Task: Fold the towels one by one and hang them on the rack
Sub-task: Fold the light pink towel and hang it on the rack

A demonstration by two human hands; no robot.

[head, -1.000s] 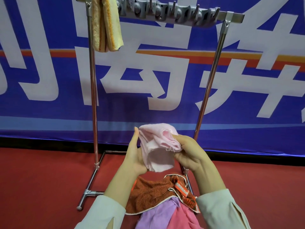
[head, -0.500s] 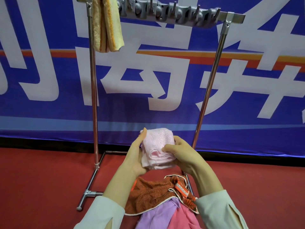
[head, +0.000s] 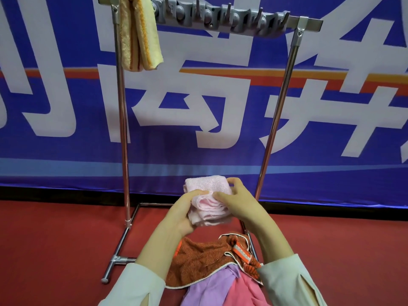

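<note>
Pink towel (head: pixel 207 202), folded into a small thick bundle with its layered edges facing the camera, is held in the air between both hands, low in front of the rack (head: pixel 122 129) and well below its top bar. Left hand (head: pixel 183 214) grips the bundle's left side, thumb laid across the front; its other fingers are hidden behind the cloth. Right hand (head: pixel 238 206) grasps the right side, thumb on the front layers and fingers curled over the upper corner. Yellow towel (head: pixel 141 34) with orange stripes hangs folded over the bar's left end, its top cut off by the frame edge. Grey hook strip (head: pixel 220 17) runs along the rest of the bar (hook count cannot be made out). Beneath the forearms an orange-brown towel (head: pixel 198 261), a lilac towel (head: pixel 209 290) and a coral-pink towel (head: pixel 245 290) lie heaped on the red floor (head: pixel 55 250); the last two run out of frame at the bottom. The rack's lower right post is hidden behind the right hand. Blue banner (head: pixel 66 173) with large white characters fills the background.
</note>
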